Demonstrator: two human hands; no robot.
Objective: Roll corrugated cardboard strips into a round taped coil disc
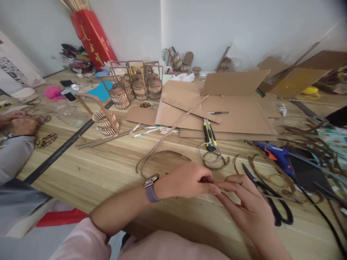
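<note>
My left hand (pixel 189 180), with a watch (pixel 151 187) on its wrist, is closed with thumb and fingers pinched. My right hand (pixel 244 202) meets it at the fingertips, thumb and index finger pressed together. Whatever is between the fingertips is too small or hidden to name. Just beyond my left hand, a curved notched strip (pixel 165 152) lies on the table. Behind the hands, a pale ring (pixel 207 153) and a notched ring (pixel 217 167) lie by a yellow-black cutter (pixel 209 133). Black-handled scissors (pixel 271 198) rest beside my right hand.
Flat cardboard (pixel 233 112) with a long notched strip (pixel 179 124) lies ahead. Small lidded baskets (pixel 141 86) and an open-topped basket (pixel 105 122) stand left. A blue glue gun (pixel 279 157) and brown strips are right. Another person's hands (pixel 23 124) are at far left.
</note>
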